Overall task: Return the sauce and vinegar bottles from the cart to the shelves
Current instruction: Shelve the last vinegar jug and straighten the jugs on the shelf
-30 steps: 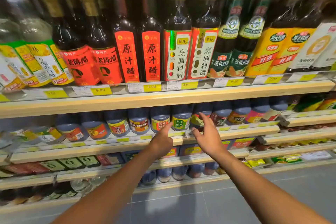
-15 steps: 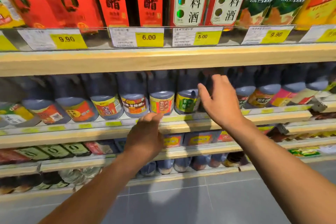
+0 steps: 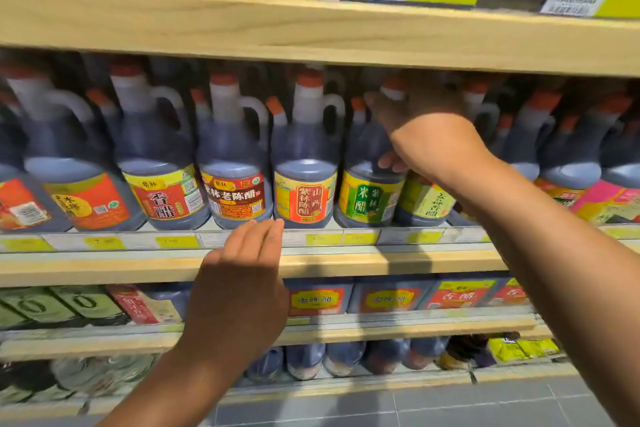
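The right hand (image 3: 427,130) grips the green-label vinegar bottle (image 3: 367,199), which seems seated in its shelf (image 3: 415,262) row, the left hand (image 3: 242,281) hangs loose and empty, and with no cart visible I can't tell what remains.

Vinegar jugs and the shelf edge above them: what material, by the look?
Jugs: probably translucent plastic, slight gloss; dark liquid shows through, moulded loop handles. Shelf edge: pale matte wood grain; solid wood or laminate, cannot tell.
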